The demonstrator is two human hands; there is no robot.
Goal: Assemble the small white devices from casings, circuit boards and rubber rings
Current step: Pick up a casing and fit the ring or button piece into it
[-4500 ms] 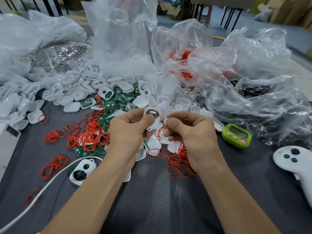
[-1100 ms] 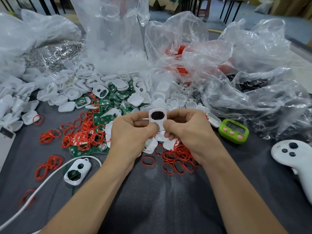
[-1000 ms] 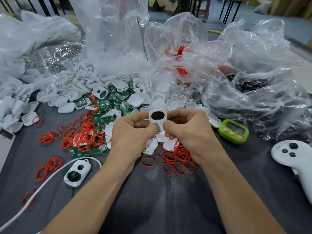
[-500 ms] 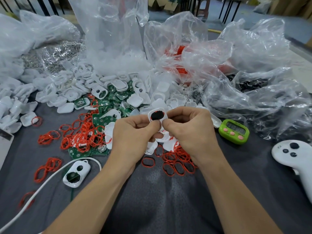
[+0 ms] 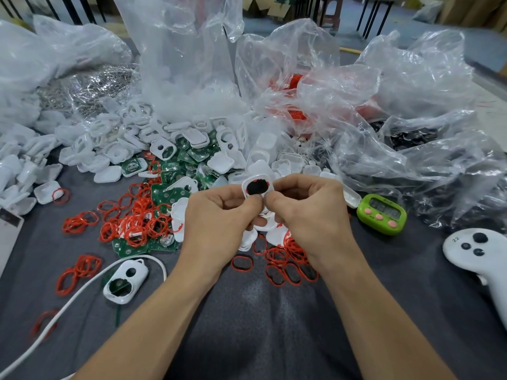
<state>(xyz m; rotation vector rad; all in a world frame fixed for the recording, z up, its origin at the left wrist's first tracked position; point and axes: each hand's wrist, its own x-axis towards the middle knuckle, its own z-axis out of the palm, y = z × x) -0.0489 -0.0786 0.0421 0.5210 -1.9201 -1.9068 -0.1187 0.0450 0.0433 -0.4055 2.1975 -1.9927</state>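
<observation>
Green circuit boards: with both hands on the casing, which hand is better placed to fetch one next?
Left, probably. The circuit boards lie heaped just left of the left hand; the right hand would have to cross it and the casing.

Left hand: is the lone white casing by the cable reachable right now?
Probably yes, but not free: the left hand pinches the held casing with the right hand. The lone casing lies uncovered on the grey cloth beside the white cable.
</observation>
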